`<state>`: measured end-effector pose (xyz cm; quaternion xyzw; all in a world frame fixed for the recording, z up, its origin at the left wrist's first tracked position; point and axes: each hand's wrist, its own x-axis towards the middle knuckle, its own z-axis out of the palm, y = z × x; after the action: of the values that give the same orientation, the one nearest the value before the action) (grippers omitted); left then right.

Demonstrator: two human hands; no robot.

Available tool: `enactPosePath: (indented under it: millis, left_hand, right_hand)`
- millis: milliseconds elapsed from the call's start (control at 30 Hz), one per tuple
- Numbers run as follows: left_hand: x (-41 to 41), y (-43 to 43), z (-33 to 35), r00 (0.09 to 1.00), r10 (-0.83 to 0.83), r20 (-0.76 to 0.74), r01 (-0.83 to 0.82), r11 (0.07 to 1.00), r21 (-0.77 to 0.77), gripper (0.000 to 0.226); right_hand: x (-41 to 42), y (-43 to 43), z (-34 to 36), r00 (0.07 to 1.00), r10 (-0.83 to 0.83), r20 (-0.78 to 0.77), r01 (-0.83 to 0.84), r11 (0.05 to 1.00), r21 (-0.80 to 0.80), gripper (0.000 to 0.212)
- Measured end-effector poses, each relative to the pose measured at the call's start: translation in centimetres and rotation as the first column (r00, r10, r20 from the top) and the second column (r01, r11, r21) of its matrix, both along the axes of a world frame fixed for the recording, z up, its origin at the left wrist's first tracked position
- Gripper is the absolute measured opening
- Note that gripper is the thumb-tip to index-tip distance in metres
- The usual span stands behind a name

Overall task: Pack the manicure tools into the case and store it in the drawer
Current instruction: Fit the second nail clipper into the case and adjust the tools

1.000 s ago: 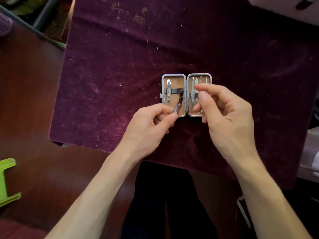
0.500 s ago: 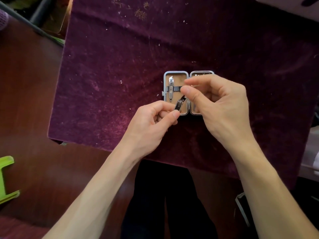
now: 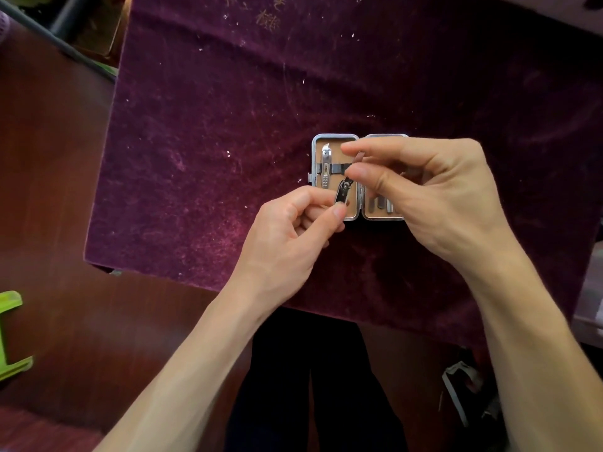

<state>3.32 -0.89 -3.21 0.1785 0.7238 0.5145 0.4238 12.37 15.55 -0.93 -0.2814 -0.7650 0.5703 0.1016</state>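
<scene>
A small metal-rimmed manicure case [image 3: 334, 137] lies open on a purple velvet cloth [image 3: 228, 125], its tan lining showing. A nail clipper [image 3: 325, 164] sits under the dark strap in the left half. My left hand [image 3: 290, 236] pinches the lower end of a second, smaller clipper [image 3: 342, 190], which lies tilted across the left half. My right hand [image 3: 434, 197] pinches the strap at the upper end of that clipper. This hand covers most of the right half, where the ends of several thin tools [image 3: 383, 203] show.
The cloth covers a dark red wooden table [image 3: 49, 190]. A lime-green plastic object [image 3: 11, 334] sits at the left edge. Pale objects lie at the right edge and top right corner. My dark-trousered legs show below the table's front edge.
My right hand has moved left from the right half of the case to the strap in the left half. The small clipper has tilted and slid up toward the strap.
</scene>
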Motion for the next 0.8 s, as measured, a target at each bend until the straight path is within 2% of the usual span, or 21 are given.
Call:
enactPosePath:
  millis: [67, 133, 233, 300, 400, 467, 800]
  left_hand:
    - [0.0, 0.5, 0.2, 1.000, 0.010, -0.024, -0.009, 1.000, 0.024, 0.009]
    - [-0.4, 1.1, 0.1, 0.980, 0.024, -0.198, -0.021, 1.000, 0.015, 0.016]
    - [-1.5, 1.4, -1.2, 0.799, 0.019, -0.601, -0.046, 0.998, -0.031, 0.044]
    - [-2.1, 1.3, -2.8, 0.696, -0.121, -0.708, 0.040, 0.991, -0.130, 0.064]
    - [-1.7, 1.1, -4.9, 0.489, -0.376, -0.787, 0.181, 0.927, -0.330, 0.085]
    - [-1.3, 1.1, -5.6, 0.415, -0.410, -0.812, 0.188, 0.912, -0.364, 0.086]
    - [-1.3, 1.2, -6.0, 0.377, -0.370, -0.849, 0.143, 0.929, -0.341, 0.076]
  right_hand:
    - [-0.4, 0.7, 0.1, 1.000, 0.018, -0.015, -0.018, 0.999, 0.037, 0.025]
    - [-1.0, 1.7, 0.0, 1.000, -0.003, -0.024, 0.005, 0.997, 0.074, 0.021]
    - [-2.1, 3.2, -0.6, 0.999, -0.039, 0.002, 0.038, 0.989, 0.141, 0.018]
    - [-3.0, 4.1, -1.0, 0.998, -0.050, 0.040, 0.041, 0.979, 0.198, 0.017]
    - [-4.1, 5.0, -1.8, 0.997, -0.032, 0.076, 0.012, 0.968, 0.251, 0.016]
    - [-4.7, 5.4, -2.2, 0.996, -0.018, 0.088, -0.007, 0.961, 0.278, 0.016]
    - [-5.4, 5.2, -2.9, 0.989, 0.005, 0.146, -0.041, 0.970, 0.241, 0.015]
